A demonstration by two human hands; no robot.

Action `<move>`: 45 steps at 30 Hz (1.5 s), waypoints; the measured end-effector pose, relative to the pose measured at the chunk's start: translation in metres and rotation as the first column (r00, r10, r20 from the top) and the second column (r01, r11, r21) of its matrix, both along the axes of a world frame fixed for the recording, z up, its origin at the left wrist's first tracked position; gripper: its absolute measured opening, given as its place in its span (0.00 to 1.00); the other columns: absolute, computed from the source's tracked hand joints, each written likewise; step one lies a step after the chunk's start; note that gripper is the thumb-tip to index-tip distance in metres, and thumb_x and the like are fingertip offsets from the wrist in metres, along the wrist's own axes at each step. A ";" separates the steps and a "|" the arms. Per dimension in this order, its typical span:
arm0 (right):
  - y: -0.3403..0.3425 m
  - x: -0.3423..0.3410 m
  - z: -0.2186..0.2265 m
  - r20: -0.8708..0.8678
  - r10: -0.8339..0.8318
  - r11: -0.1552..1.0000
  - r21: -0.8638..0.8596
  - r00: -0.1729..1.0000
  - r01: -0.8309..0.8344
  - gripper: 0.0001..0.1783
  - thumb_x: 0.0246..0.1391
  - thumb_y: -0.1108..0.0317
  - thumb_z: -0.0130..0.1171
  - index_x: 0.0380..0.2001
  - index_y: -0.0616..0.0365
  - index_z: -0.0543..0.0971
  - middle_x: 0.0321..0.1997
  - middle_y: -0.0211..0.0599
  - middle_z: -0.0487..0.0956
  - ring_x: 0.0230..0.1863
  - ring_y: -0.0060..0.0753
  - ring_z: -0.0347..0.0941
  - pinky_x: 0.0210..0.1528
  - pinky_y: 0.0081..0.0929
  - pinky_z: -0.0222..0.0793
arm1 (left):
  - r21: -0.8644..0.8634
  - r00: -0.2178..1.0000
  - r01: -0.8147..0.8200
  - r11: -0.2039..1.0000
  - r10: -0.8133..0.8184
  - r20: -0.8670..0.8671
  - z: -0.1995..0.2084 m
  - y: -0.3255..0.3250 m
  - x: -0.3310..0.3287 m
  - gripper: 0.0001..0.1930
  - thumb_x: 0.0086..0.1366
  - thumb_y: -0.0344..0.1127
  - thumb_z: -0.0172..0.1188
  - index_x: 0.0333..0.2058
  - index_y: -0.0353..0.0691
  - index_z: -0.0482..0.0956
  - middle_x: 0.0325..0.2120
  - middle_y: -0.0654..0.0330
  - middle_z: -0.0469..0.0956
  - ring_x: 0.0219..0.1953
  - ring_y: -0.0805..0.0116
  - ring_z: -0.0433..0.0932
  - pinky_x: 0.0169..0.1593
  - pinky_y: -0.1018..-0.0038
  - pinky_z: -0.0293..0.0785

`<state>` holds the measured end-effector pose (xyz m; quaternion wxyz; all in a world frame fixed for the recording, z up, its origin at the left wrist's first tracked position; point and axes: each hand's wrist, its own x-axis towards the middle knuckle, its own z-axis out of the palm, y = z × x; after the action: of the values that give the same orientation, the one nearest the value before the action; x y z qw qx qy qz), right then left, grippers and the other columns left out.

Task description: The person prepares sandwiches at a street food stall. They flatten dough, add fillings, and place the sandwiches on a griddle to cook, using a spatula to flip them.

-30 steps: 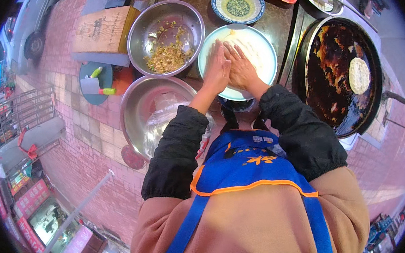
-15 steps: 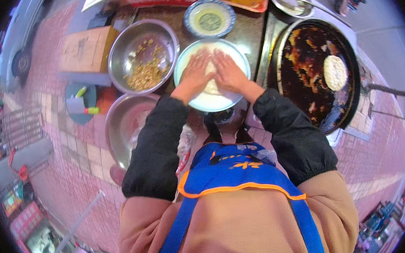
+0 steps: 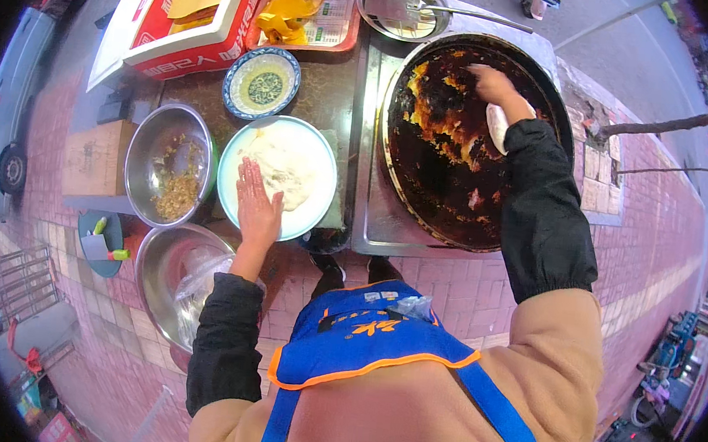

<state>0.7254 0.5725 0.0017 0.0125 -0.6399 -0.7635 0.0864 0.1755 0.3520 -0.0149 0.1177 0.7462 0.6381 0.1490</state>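
Note:
My left hand rests flat with its fingers apart on the near left part of a pale round plate with a light blue rim. Soft white dough lies spread on that plate, beside my fingers. My right hand reaches over the far part of a large round black pan, its fingers stretched out to the left and slightly blurred; I see nothing in them. A pale flatbread sits in the pan, partly hidden under my right wrist and sleeve.
Left of the plate stands a steel bowl with brownish filling, and below it another steel bowl holding clear plastic. Beyond are a blue-patterned bowl, a red-and-white box and a tray. A steel dish with a long-handled utensil lies behind the pan.
My right hand has left the dough and swung right, over the pan. My left hand has shifted to the plate's near left side. The whole view has turned toward the right.

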 end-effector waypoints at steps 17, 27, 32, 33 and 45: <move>-0.178 -0.307 0.004 -0.343 0.454 0.859 0.415 0.823 -0.300 0.20 0.55 0.68 0.52 0.50 0.64 0.74 0.54 0.53 0.74 0.55 0.49 0.72 0.57 0.39 0.68 | -0.164 0.942 -0.300 0.940 0.266 -0.204 -0.045 -0.007 0.029 0.42 0.69 0.54 0.44 0.67 0.26 0.41 0.70 0.41 0.37 0.73 0.49 0.34 0.72 0.60 0.31; -0.160 -0.409 -0.057 -0.112 0.409 0.903 0.193 0.906 -0.384 0.44 0.55 0.44 0.52 0.66 0.63 0.58 0.71 0.56 0.54 0.73 0.53 0.46 0.73 0.46 0.39 | -0.139 0.777 -0.182 0.973 0.229 0.586 -0.036 -0.009 -0.021 0.33 0.72 0.43 0.40 0.66 0.26 0.43 0.67 0.35 0.45 0.70 0.38 0.43 0.71 0.55 0.38; -0.155 -0.443 -0.052 -0.127 0.617 0.780 0.229 0.777 -0.582 0.42 0.54 0.44 0.51 0.65 0.60 0.60 0.72 0.50 0.55 0.74 0.51 0.46 0.73 0.46 0.39 | -0.083 0.755 -0.161 0.983 0.177 0.631 -0.020 -0.013 -0.042 0.32 0.72 0.41 0.43 0.65 0.25 0.46 0.66 0.33 0.48 0.69 0.37 0.45 0.71 0.56 0.41; -0.157 -0.445 -0.049 -0.139 0.608 0.787 0.242 0.782 -0.568 0.41 0.54 0.45 0.51 0.66 0.58 0.60 0.72 0.46 0.55 0.74 0.50 0.46 0.74 0.45 0.39 | -0.124 0.784 -0.163 0.979 0.205 0.586 -0.018 -0.012 -0.044 0.32 0.71 0.41 0.43 0.65 0.25 0.46 0.66 0.34 0.48 0.69 0.38 0.46 0.71 0.56 0.41; -0.159 -0.436 -0.051 -0.074 0.627 0.779 0.092 0.776 -0.621 0.37 0.59 0.47 0.46 0.66 0.58 0.60 0.73 0.44 0.54 0.74 0.44 0.46 0.75 0.42 0.37 | 0.091 0.959 0.222 0.971 -0.234 0.160 -0.026 0.036 -0.062 0.37 0.66 0.44 0.54 0.66 0.32 0.50 0.69 0.46 0.48 0.71 0.51 0.47 0.71 0.59 0.43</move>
<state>0.2896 0.4130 -0.0490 0.0413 -0.3451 -0.9330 0.0938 0.1137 0.3876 -0.0406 0.1609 0.8032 0.5295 0.2205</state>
